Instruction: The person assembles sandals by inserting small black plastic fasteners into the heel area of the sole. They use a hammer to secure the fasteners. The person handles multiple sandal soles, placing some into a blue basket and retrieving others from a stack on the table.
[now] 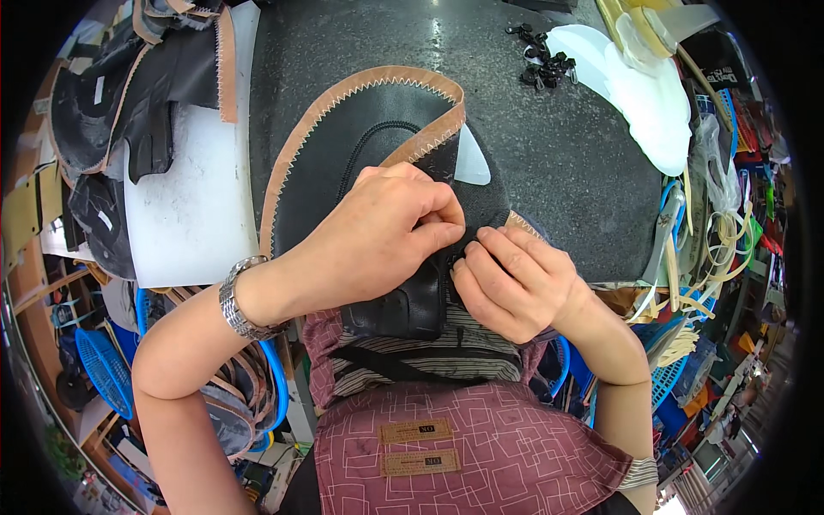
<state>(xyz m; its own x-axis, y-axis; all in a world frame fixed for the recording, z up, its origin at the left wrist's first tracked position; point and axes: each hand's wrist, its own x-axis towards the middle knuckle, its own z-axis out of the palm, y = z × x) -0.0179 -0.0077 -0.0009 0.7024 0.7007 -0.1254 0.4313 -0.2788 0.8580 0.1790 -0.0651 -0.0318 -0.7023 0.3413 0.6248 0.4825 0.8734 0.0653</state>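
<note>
Apron: maroon patterned cloth (481,446) with two tan labels, nearest the camera, below both hands.
Left hand: left hand (378,236) with a metal wristwatch (240,300) on the wrist; grip narrow, thumb and forefinger pinched on the black shoe upper (378,137) at its inner edge.
Right hand: right hand (515,279) just beside the left, fingertips touching; grip curled tight on the same edge of the upper, fingers folded under.
Upper vs grip: the pinch point sits at the near middle of the piece; most of the upper spreads away from the hands up the counter, a lower flap hanging down under the left palm toward the lap.
Upper trim: tan zigzag-stitched band (360,86) round the far rim, folded over on the right.
Counter: dark speckled counter (566,146) under the upper.
White sheet: white board (189,206) left of the upper, touching it.
Far left: stack of more black and tan cut pieces (129,94).
Far right: small black clips (541,60) in a heap, near white shaped pieces (652,103).
</note>
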